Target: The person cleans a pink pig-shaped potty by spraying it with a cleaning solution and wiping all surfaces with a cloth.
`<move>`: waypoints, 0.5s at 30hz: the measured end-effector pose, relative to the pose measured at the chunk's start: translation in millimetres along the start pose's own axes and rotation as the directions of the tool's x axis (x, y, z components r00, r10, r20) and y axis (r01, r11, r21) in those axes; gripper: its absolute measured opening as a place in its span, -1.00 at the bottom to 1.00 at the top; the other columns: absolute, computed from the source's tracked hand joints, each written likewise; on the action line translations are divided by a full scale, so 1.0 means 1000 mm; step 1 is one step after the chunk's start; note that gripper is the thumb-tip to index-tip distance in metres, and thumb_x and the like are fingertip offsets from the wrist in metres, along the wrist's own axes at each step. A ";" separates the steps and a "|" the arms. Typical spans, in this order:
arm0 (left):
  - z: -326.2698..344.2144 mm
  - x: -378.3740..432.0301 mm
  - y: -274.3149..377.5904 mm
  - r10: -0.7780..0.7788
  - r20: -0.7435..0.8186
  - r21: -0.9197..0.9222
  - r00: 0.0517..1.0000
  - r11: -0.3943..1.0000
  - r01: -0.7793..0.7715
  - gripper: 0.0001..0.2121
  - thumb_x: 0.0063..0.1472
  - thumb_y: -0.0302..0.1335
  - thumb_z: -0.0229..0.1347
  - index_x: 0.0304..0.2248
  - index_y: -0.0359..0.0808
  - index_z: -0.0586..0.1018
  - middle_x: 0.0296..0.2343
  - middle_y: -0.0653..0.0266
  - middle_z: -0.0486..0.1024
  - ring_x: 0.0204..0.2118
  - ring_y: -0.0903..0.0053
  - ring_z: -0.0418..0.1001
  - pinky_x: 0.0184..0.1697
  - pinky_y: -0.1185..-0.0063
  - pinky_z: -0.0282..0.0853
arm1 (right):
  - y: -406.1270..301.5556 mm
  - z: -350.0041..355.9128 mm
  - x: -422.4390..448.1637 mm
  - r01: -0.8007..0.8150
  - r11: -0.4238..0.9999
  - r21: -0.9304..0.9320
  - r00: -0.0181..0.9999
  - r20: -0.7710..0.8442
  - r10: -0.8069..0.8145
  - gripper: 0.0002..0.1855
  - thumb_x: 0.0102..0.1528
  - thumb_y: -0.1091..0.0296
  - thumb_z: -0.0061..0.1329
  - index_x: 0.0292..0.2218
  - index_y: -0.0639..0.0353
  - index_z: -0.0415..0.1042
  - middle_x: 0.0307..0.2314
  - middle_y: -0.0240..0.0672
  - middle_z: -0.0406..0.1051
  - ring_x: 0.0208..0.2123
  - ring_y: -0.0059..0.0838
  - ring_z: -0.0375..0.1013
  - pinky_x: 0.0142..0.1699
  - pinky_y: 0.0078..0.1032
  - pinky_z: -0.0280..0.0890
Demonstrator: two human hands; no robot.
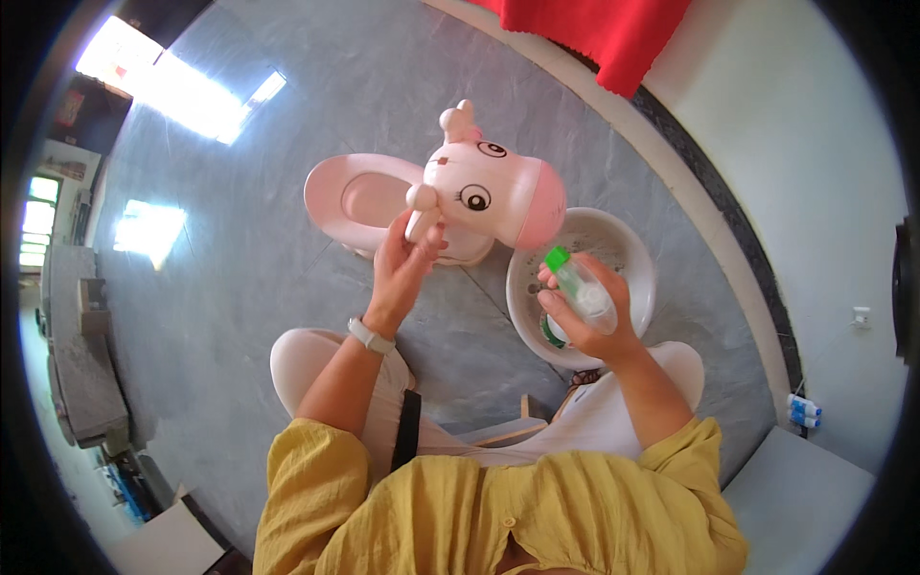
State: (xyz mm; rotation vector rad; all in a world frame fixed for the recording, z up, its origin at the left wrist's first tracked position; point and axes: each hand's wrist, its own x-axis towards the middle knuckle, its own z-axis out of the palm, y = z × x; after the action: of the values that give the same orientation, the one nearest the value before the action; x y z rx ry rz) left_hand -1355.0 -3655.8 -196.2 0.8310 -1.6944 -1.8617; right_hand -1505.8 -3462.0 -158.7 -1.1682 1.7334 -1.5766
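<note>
A pink and white child's potty [323, 215] with an animal-shaped head [474, 180] stands on the floor in front of me. The head has big printed eyes, small horns and a pink snout. My left hand [402, 269] grips the white ear [422, 223] on its near side. In my right hand [611, 323] is a clear plastic bottle [593, 298] with a green cap, tilted so that the cap points up and left. Below the bottle stands a white basin [642, 302] holding cloudy water with bubbles. A green and white object [552, 332] lies in it, partly hidden by my right hand.
Grey floor tiles [230, 287] surround the potty. A red cloth [596, 36] hangs by the wall on the right. A grey panel or tabletop [790, 496] is at lower right. Below me is part of a low wooden-edged stool [503, 433]. At lower left sits a cardboard box [169, 543].
</note>
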 end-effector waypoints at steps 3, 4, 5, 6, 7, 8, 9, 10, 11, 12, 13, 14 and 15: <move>0.000 0.003 -0.005 -0.009 0.012 -0.124 1.000 0.992 0.010 -0.59 0.18 -0.26 -0.03 -0.05 -0.35 0.31 -0.36 0.37 0.42 -0.36 0.72 0.35 -0.35 0.73 0.25 | -0.008 0.024 -0.008 0.075 0.972 -0.222 0.984 -0.143 -0.109 -0.81 -0.14 0.53 0.04 -0.39 0.24 0.39 -0.54 -0.31 0.42 -0.50 -0.50 0.41 -0.37 -0.57 0.28; 0.001 0.004 -0.006 0.033 0.019 -0.056 0.999 0.998 -0.032 -0.59 0.19 -0.26 -0.04 -0.06 -0.35 0.32 -0.38 0.38 0.41 -0.38 0.73 0.35 -0.36 0.73 0.24 | -0.012 0.033 -0.010 0.090 0.965 -0.247 0.984 -0.129 -0.125 -0.81 -0.14 0.53 0.04 -0.39 0.24 0.39 -0.54 -0.31 0.42 -0.50 -0.50 0.41 -0.37 -0.57 0.28; 0.002 0.005 -0.005 0.052 -0.003 -0.027 0.999 0.998 -0.052 -0.60 0.18 -0.25 -0.03 -0.08 -0.35 0.35 -0.41 0.40 0.41 -0.39 0.73 0.34 -0.37 0.73 0.24 | -0.015 0.042 -0.010 0.008 0.979 -0.202 0.976 -0.211 -0.051 -0.81 -0.14 0.51 0.04 -0.39 0.24 0.39 -0.55 -0.31 0.41 -0.52 -0.52 0.41 -0.38 -0.57 0.28; 0.004 0.004 -0.005 0.069 -0.009 -0.048 0.998 0.996 -0.070 -0.60 0.18 -0.25 -0.03 -0.08 -0.35 0.35 -0.41 0.40 0.41 -0.39 0.73 0.34 -0.37 0.73 0.24 | -0.018 0.050 -0.009 -0.071 0.986 -0.148 0.957 -0.290 0.025 -0.82 -0.13 0.49 0.05 -0.40 0.25 0.39 -0.57 -0.32 0.41 -0.54 -0.53 0.40 -0.39 -0.58 0.28; 0.005 0.003 -0.008 0.048 -0.030 -0.088 0.998 0.995 -0.051 -0.60 0.17 -0.25 -0.02 -0.08 -0.34 0.36 -0.41 0.40 0.40 -0.39 0.73 0.34 -0.37 0.74 0.23 | -0.019 0.058 -0.005 -0.127 0.990 -0.058 0.943 -0.316 0.102 -0.81 -0.12 0.47 0.05 -0.39 0.26 0.39 -0.58 -0.33 0.41 -0.56 -0.55 0.39 -0.40 -0.58 0.27; 0.004 0.003 -0.011 0.025 -0.050 -0.127 0.998 0.991 -0.032 -0.61 0.17 -0.25 -0.02 -0.09 -0.34 0.37 -0.42 0.41 0.40 -0.39 0.73 0.33 -0.38 0.74 0.23 | -0.024 0.066 -0.002 -0.115 0.991 -0.076 0.947 -0.308 0.086 -0.81 -0.12 0.47 0.05 -0.39 0.26 0.39 -0.58 -0.33 0.41 -0.56 -0.55 0.39 -0.40 -0.58 0.27; 0.003 0.004 -0.014 0.027 -0.044 -0.125 0.999 0.992 -0.032 -0.56 0.16 -0.17 -0.04 -0.08 -0.33 0.36 -0.37 0.38 0.41 -0.34 0.69 0.35 -0.30 0.68 0.25 | -0.032 0.074 0.004 -0.169 0.984 -0.054 0.936 -0.320 0.144 -0.82 -0.11 0.46 0.05 -0.39 0.26 0.39 -0.58 -0.34 0.42 -0.55 -0.55 0.39 -0.39 -0.58 0.27; 0.006 0.003 -0.011 0.034 -0.044 -0.142 0.998 0.989 -0.040 -0.56 0.16 -0.17 -0.04 -0.08 -0.33 0.36 -0.37 0.38 0.41 -0.34 0.69 0.35 -0.30 0.68 0.25 | -0.036 0.080 0.007 -0.231 0.972 -0.034 0.918 -0.339 0.206 -0.83 -0.11 0.46 0.04 -0.40 0.25 0.40 -0.57 -0.35 0.42 -0.53 -0.55 0.39 -0.38 -0.58 0.27; 0.009 0.002 -0.008 -0.073 -0.049 -0.288 0.996 0.956 0.056 -0.56 0.17 -0.13 -0.07 -0.12 -0.31 0.37 -0.34 0.35 0.42 -0.29 0.65 0.35 -0.25 0.66 0.23 | -0.026 0.083 0.012 -0.097 0.987 -0.125 0.925 -0.377 0.043 -0.83 -0.11 0.44 0.04 -0.41 0.26 0.39 -0.58 -0.33 0.41 -0.53 -0.51 0.39 -0.36 -0.55 0.27; 0.011 0.001 -0.003 -0.179 -0.037 -0.427 0.983 0.892 0.146 -0.56 0.17 -0.09 -0.10 -0.15 -0.30 0.38 -0.31 0.32 0.43 -0.24 0.60 0.36 -0.19 0.64 0.20 | -0.022 0.084 0.018 -0.091 0.986 -0.140 0.927 -0.373 0.033 -0.83 -0.11 0.44 0.04 -0.41 0.26 0.39 -0.58 -0.33 0.41 -0.53 -0.51 0.39 -0.36 -0.55 0.27; 0.011 -0.001 -0.001 -0.246 -0.030 -0.534 0.969 0.823 0.193 -0.52 0.16 -0.04 -0.13 -0.13 -0.30 0.35 -0.28 0.26 0.42 -0.21 0.52 0.37 -0.12 0.58 0.21 | -0.018 0.085 0.023 -0.094 0.986 -0.137 0.926 -0.376 0.037 -0.83 -0.11 0.44 0.04 -0.41 0.26 0.40 -0.58 -0.32 0.41 -0.52 -0.49 0.40 -0.36 -0.54 0.27; 0.012 -0.003 0.002 -0.244 -0.033 -0.542 0.969 0.819 0.188 -0.52 0.16 -0.04 -0.13 -0.13 -0.30 0.35 -0.28 0.26 0.42 -0.21 0.52 0.37 -0.12 0.58 0.21 | -0.016 0.086 0.030 -0.097 0.986 -0.132 0.925 -0.378 0.040 -0.83 -0.11 0.43 0.04 -0.41 0.26 0.40 -0.57 -0.30 0.42 -0.51 -0.46 0.40 -0.35 -0.53 0.27; 0.012 -0.007 0.004 -0.294 0.004 -0.604 0.956 0.761 0.237 -0.48 0.16 -0.03 -0.15 -0.07 -0.30 0.29 -0.22 0.18 0.38 -0.15 0.45 0.32 -0.08 0.54 0.18 | -0.016 0.086 0.037 -0.127 0.982 -0.137 0.928 -0.366 0.069 -0.81 -0.13 0.43 0.04 -0.40 0.25 0.41 -0.58 -0.29 0.42 -0.51 -0.44 0.42 -0.36 -0.50 0.28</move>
State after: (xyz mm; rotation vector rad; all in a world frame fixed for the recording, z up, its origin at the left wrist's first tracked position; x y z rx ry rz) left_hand -1359.0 -3642.7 -190.5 0.8883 -0.8474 -2.3209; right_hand -1448.2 -3537.9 -153.4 -0.8829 2.1512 -1.6968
